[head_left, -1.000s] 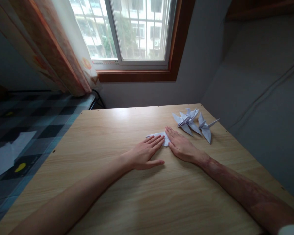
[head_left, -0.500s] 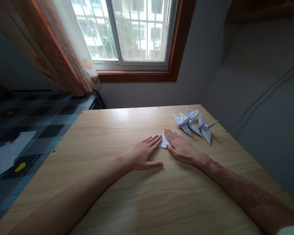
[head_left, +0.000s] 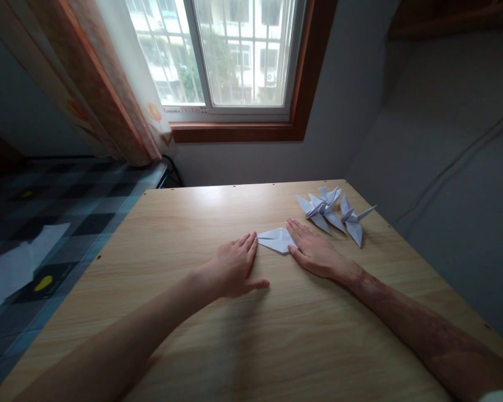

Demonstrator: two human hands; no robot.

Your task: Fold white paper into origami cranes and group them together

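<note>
A small white folded paper (head_left: 276, 240) lies flat on the wooden table, kite-shaped, with a slit running to its narrow left tip. My left hand (head_left: 235, 265) rests with its fingertips at that tip, fingers stretched and thumb spread apart. On the paper's wide right end lies my right hand (head_left: 312, 248), flat, its fingers and thumb covering that edge. Just beyond the right hand sit several white paper cranes: a clustered group (head_left: 322, 207) and a single crane (head_left: 352, 219) to its right.
The light wooden table (head_left: 184, 223) stands below a window (head_left: 243, 56) with an orange curtain (head_left: 104, 78) at its left. Left of the table, white paper sheets (head_left: 20, 262) lie on a checked bedspread (head_left: 88, 190). A wall borders the right side.
My left hand has slid left along the folded paper to its narrow tip, uncovering most of it. My right hand stays almost in place on the right end.
</note>
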